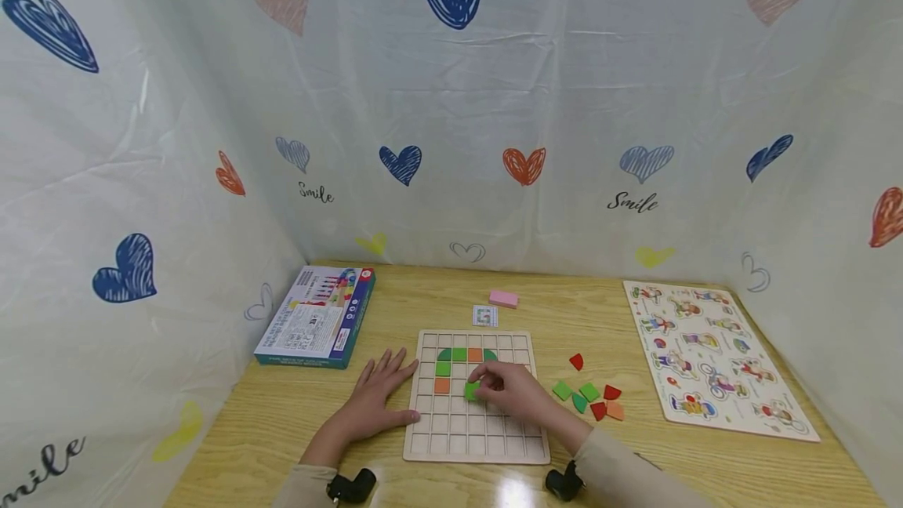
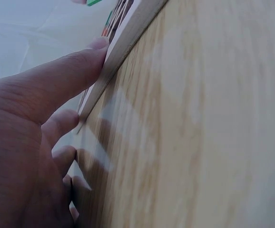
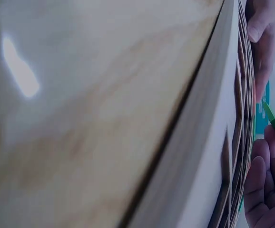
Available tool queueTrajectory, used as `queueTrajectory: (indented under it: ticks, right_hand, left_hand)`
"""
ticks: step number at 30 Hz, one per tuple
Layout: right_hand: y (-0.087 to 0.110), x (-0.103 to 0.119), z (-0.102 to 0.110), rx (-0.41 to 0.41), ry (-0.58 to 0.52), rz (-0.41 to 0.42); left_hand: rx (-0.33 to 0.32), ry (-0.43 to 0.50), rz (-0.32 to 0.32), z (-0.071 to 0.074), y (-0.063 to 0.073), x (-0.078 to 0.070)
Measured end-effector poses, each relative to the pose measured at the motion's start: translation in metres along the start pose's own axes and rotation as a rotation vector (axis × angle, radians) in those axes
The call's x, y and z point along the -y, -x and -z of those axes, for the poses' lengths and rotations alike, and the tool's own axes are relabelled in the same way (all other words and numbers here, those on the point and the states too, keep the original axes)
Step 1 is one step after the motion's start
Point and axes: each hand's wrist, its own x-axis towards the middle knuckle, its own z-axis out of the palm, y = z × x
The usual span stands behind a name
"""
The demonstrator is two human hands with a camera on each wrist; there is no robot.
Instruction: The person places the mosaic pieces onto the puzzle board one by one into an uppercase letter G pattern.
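My right hand (image 1: 513, 394) pinches a green square tile (image 1: 471, 391) between thumb and fingers, over the middle of a wooden grid board (image 1: 458, 445). In the right wrist view the tile (image 3: 270, 115) is edge-on at the fingertips. My left hand (image 1: 372, 406) lies with fingers spread beside the board's left edge; in the left wrist view its thumb (image 2: 78, 69) touches the board's side (image 2: 128, 40). On the board's upper part sit green squares (image 1: 459, 354), orange squares (image 1: 441, 386) and dark green rounded pieces (image 1: 444, 354). The right hand hides some cells.
Right of the board lie loose red pieces (image 1: 577, 362), green squares (image 1: 562, 390), a dark green piece (image 1: 579, 403) and an orange square (image 1: 615, 411). Behind it are a pattern card (image 1: 484, 316) and pink block (image 1: 504, 299). A box (image 1: 317, 320) stands left, a picture puzzle (image 1: 705, 351) right.
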Motion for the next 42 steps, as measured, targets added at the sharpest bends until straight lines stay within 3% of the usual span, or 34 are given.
queueTrajectory:
  ticks: [17, 23, 33, 42]
  right_hand:
    - [-0.016, 0.022, -0.034, 0.064, 0.035, 0.002]
    - [-0.019, 0.028, -0.038, 0.067, 0.078, 0.021]
    - [-0.023, 0.033, -0.039, 0.095, 0.169, -0.017]
    - [-0.023, 0.033, -0.041, 0.097, 0.166, -0.014]
  left_hand:
    - [-0.003, -0.014, 0.001, -0.001, 0.000, 0.002]
    - [-0.006, -0.020, -0.003, -0.002, 0.000, 0.002]
    - [-0.006, -0.019, -0.003, -0.001, -0.001, 0.002]
    - [-0.007, -0.012, -0.006, -0.001, 0.000, 0.001]
